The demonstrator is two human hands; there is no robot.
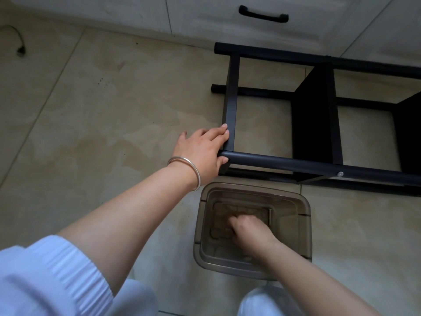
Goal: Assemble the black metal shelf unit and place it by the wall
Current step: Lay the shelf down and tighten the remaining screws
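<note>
Shelf unit (282, 159) — left hand (200, 153) gripping, right hand (248, 231) in bin (305, 224), contents unclear

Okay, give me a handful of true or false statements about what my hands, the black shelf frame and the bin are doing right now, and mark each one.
1. The left hand grips the corner of the black shelf frame. True.
2. The shelf frame stands upright against the wall. False: it lies on its side on the tiled floor.
3. The right hand reaches down inside the translucent bin. True.
4. A bracelet is on the right wrist. False: it is on the left wrist.
5. The bin sits on top of the frame. False: it stands on the floor, on the person's side of the frame.
</note>
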